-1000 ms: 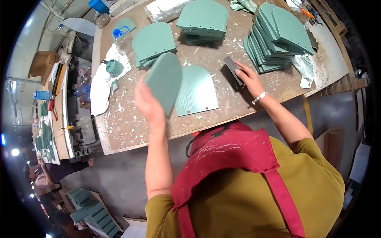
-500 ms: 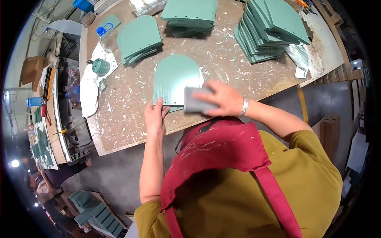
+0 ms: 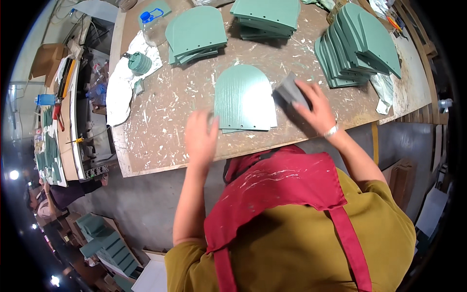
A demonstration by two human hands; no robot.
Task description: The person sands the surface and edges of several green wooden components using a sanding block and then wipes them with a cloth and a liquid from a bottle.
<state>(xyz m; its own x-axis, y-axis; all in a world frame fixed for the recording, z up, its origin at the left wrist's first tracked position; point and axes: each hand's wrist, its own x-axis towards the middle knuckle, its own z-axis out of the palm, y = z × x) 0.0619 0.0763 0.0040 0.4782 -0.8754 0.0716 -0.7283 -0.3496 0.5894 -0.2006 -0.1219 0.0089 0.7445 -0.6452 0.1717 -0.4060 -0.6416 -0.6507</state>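
A green panel [image 3: 238, 97] with a rounded top and small holes along its straight near edge lies on the worktable, with the edges of another piece showing beneath it. Glare covers the panel's right half. My left hand [image 3: 200, 138] hovers beside the lower left corner, thumb apart from the fingers and nothing in it; it is slightly blurred. To the right of the panel, my right hand [image 3: 317, 108] grips a grey block [image 3: 291, 91], which looks like a sanding block, tilted and clear of the panel.
Similar green panels are piled in a left stack [image 3: 197, 30], a middle stack [image 3: 265, 17] and a tall right stack [image 3: 362, 46]. A clear bottle [image 3: 154, 34] and a green jar [image 3: 139, 63] stand by a white cloth [image 3: 121, 97]. Another person [image 3: 63, 194] is at far left.
My right hand has carried the grey block off the panel to its right. My left hand has let go of the panel's lower left corner. The view has shifted, moving the table's contents.
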